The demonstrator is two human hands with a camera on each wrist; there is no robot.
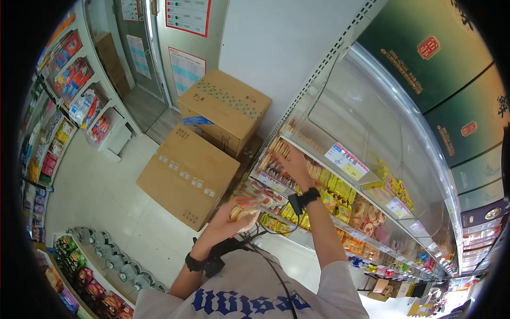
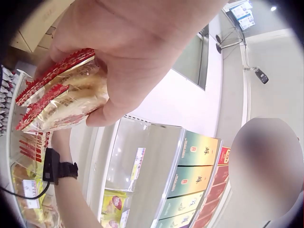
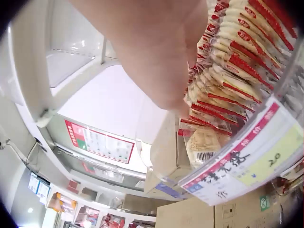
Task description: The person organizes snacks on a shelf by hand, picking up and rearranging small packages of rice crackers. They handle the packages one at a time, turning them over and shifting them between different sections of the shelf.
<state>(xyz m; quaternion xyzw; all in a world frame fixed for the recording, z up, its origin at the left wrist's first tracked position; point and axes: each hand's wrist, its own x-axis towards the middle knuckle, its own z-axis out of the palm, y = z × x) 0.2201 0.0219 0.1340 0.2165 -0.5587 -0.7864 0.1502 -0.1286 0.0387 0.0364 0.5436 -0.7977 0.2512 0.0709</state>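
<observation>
My left hand holds clear-wrapped flat pastries with red wrapper edges in front of my torso. In the left wrist view its thumb lies along the near pack, and at least two packs overlap there. My right hand reaches into the shelf bin on the right, resting on a row of wrapped pastries that stand on edge. The right wrist view shows its thumb side against the packs, while most fingers are hidden behind the hand.
A price label is fixed to the bin's front. Yellow snack packs fill the neighbouring bins. Two large cardboard boxes stand stacked left of the shelf. Another shelf with metal-lidded jars is at the lower left.
</observation>
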